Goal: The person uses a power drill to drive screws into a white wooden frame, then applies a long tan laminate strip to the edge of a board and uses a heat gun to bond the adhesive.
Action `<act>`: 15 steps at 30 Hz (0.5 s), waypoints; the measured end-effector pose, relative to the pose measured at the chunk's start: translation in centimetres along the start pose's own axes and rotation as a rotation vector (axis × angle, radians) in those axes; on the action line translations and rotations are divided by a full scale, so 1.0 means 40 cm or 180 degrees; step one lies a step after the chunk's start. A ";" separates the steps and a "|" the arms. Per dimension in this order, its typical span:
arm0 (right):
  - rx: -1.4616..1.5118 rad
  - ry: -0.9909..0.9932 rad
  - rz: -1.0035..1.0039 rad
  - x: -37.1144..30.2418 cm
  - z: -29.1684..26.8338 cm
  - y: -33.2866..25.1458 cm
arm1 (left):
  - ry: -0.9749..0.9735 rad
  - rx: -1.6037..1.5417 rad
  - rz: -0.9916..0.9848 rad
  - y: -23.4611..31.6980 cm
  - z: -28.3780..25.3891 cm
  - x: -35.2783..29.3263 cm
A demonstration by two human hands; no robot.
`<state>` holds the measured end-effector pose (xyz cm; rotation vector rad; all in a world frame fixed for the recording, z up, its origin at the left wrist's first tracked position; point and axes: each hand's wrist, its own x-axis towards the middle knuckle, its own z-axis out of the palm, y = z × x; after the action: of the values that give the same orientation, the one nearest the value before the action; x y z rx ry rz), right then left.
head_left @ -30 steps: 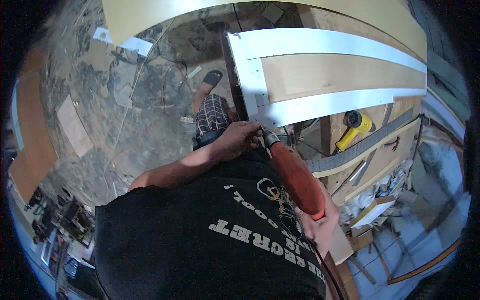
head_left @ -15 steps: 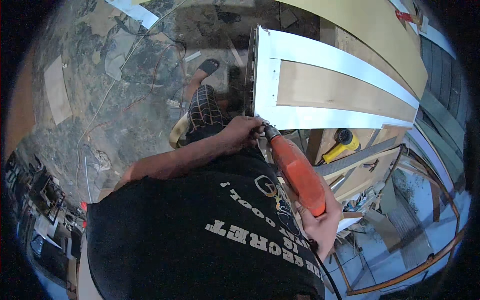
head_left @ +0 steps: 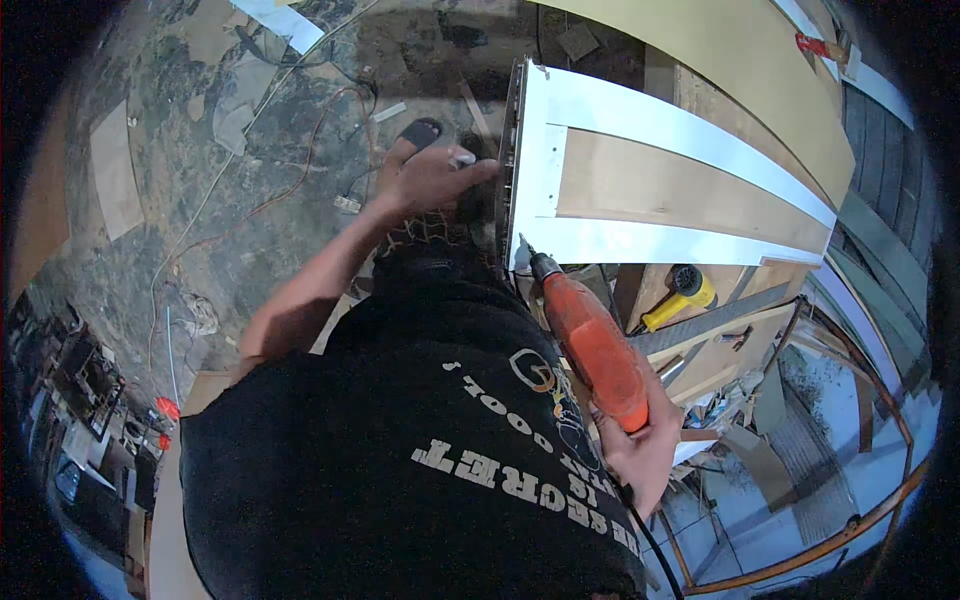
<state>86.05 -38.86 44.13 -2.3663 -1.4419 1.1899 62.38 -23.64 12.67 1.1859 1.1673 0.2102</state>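
Drill (head_left: 595,350): held in your right hand (head_left: 645,452), its bit (head_left: 528,246) at the near left corner of the white-edged panel (head_left: 640,238); expect a rigid, fairly heavy tool with a hard, possibly slippery casing, and take hold at the rear, where your right fingers are wrapped. Your left hand (head_left: 428,182) is beside the panel's left edge; whether its fingers grip anything cannot be told. Compared with the earlier frame, your left hand has moved forward from the bit, while the drill remains nearly in place
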 end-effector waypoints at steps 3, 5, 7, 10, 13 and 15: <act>-0.0091 0.0002 0.0043 0.000 0.000 -0.025 | 0.0076 0.0458 -0.0082 0.119 0.013 0.002; -0.0167 0.0013 0.0086 -0.003 0.002 -0.035 | 0.0261 0.0558 -0.0123 0.143 0.035 0.022; -0.0168 0.0061 0.0109 -0.013 0.011 -0.028 | 0.0208 0.0459 -0.0080 0.112 0.060 0.077; -0.0180 -0.0113 0.0148 -0.016 0.006 -0.022 | 0.0679 0.0679 0.0334 0.100 0.107 0.098; -0.0460 -0.0222 0.0043 -0.013 0.003 -0.034 | 0.0620 0.0890 0.0327 0.122 0.096 0.074; -0.0450 -0.0248 0.0099 -0.015 0.003 -0.038 | 0.0750 0.0790 0.0400 0.114 0.112 0.082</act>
<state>84.78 -38.56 45.11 -2.4681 -1.5682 1.2398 69.30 -22.20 13.95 1.4853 1.3535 0.3137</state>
